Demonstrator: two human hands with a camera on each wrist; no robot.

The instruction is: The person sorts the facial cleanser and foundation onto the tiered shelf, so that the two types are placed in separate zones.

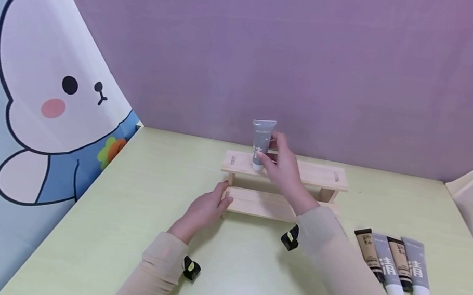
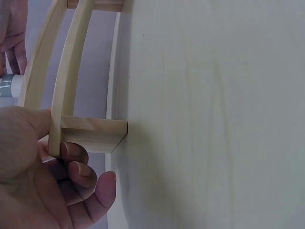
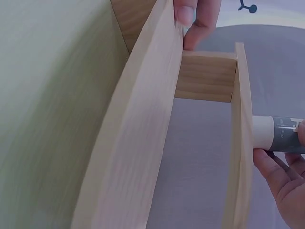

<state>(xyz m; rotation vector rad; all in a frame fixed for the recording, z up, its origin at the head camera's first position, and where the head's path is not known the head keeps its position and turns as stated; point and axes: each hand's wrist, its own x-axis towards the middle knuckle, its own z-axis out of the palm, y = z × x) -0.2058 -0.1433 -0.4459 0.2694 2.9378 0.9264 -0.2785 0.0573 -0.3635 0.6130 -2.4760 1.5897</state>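
A two-tier wooden rack [image 1: 261, 204] stands toward the back of the table. My left hand [image 1: 206, 207] grips the left end of its lower shelf; the left wrist view shows the thumb on one face of the board [image 2: 71, 62] and fingers curled round the other. My right hand [image 1: 283, 166] pinches a grey squeeze tube [image 1: 261, 141] with a white cap, held upright at the left part of the upper shelf [image 1: 317, 173]. In the right wrist view the tube's white cap [image 3: 262, 132] meets the upper board's surface, with fingertips close beside it.
Several tubes lie side by side on the table at right: a brown tube [image 1: 368, 249], a grey tube [image 1: 388, 266], another brown tube [image 1: 400, 263] and another grey tube [image 1: 416, 271]. A purple backdrop [image 1: 326, 68] rises behind the table, with a rabbit-print cloth [image 1: 37, 91] at left.
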